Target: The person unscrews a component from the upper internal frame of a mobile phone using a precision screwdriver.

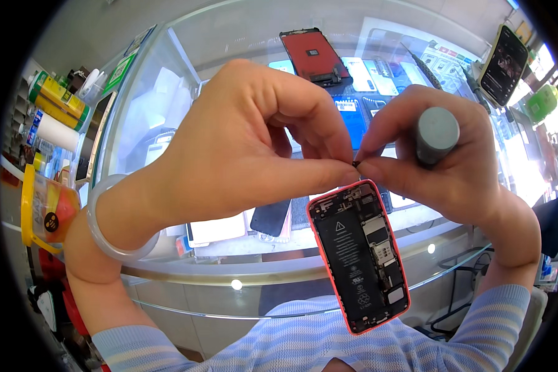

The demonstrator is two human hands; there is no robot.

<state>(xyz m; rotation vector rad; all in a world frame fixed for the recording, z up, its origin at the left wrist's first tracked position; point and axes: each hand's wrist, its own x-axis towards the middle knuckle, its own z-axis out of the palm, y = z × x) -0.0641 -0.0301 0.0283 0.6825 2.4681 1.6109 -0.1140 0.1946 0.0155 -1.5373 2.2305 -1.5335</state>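
While the pink phone [403, 291] is open, its support unclear, its battery [346, 263] and board [376, 230] sit in place inside. Opening it looks done; work on the inside seems unfinished, and closing up not yet begun. Just above the phone's top edge, the left hand [248, 136] pinches, thumb to finger, at a tiny dark part [356, 164]; the right hand [456, 180] meets it in a like pinch, its other fingers curled around a grey cylinder [438, 133]. Well beyond the phone lies a red-backed panel [313, 59], unfitted.
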